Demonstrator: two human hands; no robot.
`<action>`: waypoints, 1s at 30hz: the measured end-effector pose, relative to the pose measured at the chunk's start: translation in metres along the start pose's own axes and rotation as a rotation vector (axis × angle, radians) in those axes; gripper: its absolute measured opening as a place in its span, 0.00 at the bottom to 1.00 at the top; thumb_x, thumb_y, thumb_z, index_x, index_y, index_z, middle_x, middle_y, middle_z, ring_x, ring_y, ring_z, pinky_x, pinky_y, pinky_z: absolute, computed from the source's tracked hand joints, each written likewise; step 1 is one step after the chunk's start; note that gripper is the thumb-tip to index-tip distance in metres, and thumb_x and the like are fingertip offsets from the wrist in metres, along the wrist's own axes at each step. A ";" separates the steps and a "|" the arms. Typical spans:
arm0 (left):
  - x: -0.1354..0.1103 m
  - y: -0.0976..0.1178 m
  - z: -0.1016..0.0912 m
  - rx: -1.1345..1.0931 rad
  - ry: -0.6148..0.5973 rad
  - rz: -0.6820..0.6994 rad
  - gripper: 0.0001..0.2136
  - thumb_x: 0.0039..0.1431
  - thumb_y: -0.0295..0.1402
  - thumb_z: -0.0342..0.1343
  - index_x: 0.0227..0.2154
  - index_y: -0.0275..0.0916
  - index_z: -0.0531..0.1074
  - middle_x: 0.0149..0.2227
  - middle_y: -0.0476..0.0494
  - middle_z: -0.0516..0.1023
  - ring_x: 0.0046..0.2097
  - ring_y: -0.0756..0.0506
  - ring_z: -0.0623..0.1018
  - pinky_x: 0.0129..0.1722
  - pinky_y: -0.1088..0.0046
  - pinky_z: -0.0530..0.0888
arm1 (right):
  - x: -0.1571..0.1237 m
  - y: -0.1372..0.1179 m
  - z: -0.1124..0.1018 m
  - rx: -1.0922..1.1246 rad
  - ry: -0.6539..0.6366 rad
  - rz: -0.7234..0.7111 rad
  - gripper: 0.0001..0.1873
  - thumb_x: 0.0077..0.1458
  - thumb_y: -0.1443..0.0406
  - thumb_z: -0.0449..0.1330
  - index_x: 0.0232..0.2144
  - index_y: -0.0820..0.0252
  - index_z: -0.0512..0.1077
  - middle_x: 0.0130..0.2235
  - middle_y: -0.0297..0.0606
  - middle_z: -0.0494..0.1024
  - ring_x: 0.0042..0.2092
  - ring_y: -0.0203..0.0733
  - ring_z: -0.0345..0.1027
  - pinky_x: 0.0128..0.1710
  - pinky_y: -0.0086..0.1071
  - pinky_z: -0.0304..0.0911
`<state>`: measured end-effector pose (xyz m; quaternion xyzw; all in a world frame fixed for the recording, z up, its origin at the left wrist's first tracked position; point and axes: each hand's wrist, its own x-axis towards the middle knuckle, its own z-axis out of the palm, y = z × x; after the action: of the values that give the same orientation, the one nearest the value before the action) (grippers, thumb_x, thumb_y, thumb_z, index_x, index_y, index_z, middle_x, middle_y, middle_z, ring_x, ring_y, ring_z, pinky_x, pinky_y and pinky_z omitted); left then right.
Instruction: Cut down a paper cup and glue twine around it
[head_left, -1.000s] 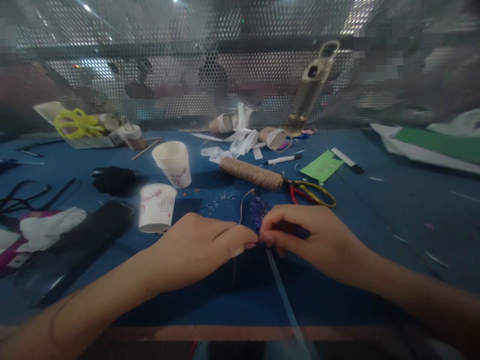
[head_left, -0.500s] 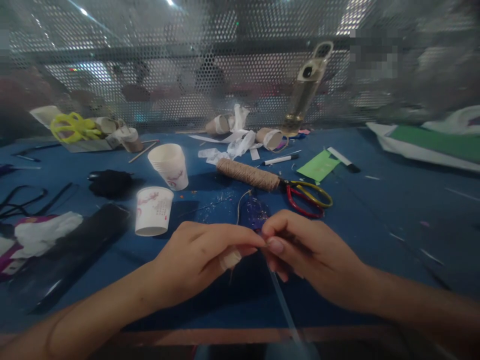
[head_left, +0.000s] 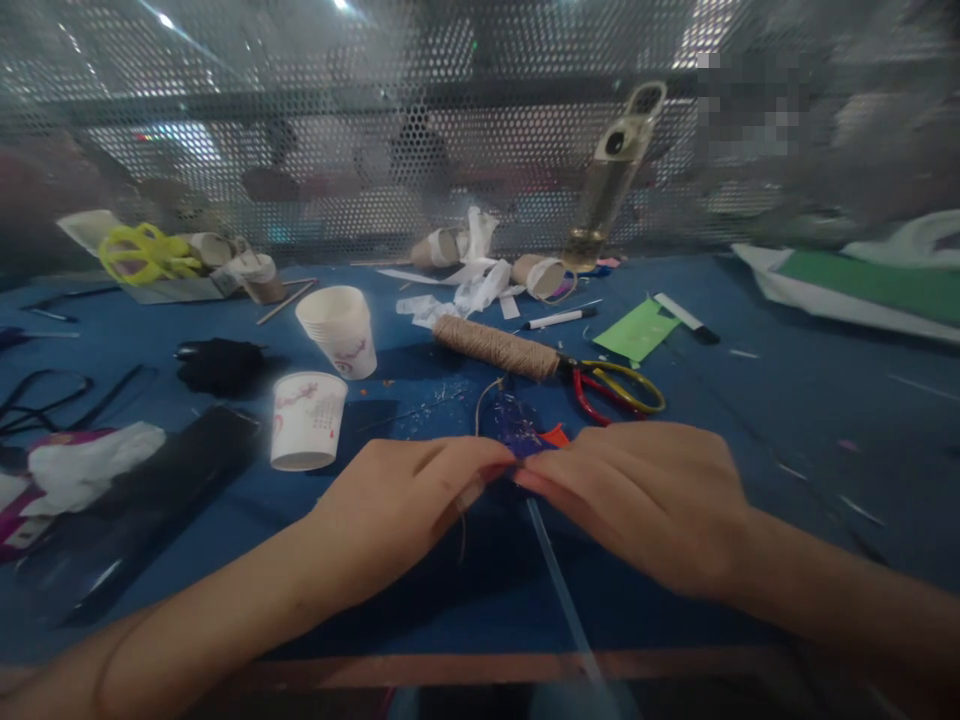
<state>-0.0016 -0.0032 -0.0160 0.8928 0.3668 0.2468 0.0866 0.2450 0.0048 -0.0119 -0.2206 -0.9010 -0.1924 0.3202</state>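
My left hand and my right hand meet fingertip to fingertip over the blue table. Both pinch the near edge of a small dark blue glittery piece, which lies flat with an orange bit beside it. A thin twine strand curls up from the piece toward a twine spool. A clear thin stick runs from under my fingers toward me. A plaster wraps one left finger.
Red and yellow scissors lie right of the spool. Two paper cups stand to the left, with a black bundle and yellow scissors further left. A marker, green paper, tape rolls and a bottle sit before a perforated metal screen.
My right hand has flattened and lowered, its fingers now stretched toward the left hand. An orange bit has come into sight next to the blue piece. The left hand stays in place.
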 end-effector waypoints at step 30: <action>0.002 -0.002 0.000 -0.288 0.134 0.056 0.13 0.69 0.20 0.55 0.49 0.45 0.76 0.28 0.61 0.82 0.27 0.58 0.79 0.32 0.90 0.71 | 0.003 -0.020 0.015 1.391 -0.152 0.859 0.17 0.72 0.49 0.53 0.38 0.55 0.66 0.26 0.25 0.70 0.22 0.29 0.64 0.21 0.23 0.60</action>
<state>-0.0015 -0.0006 -0.0155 0.8625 0.3074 0.3583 0.1820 0.2257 -0.0038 -0.0249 -0.3099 -0.6705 0.5650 0.3677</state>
